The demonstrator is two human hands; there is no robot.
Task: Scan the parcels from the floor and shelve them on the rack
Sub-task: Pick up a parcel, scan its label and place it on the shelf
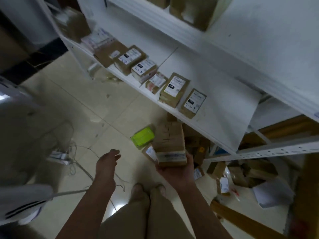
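Presently right grip (174, 171) holds brown parcel (170, 140); left grip (107, 161) loose.

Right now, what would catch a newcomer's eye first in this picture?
The bright green parcel stands out, apparently on the pale floor left of the brown box that the right hand holds. Above them, a row of labelled parcels lines the front edge of the white rack shelf. The left hand hangs open, holding nothing.

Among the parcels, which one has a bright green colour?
The lime-green parcel, directly left of the brown box held in the right hand; the other parcels are brown cardboard or pale.
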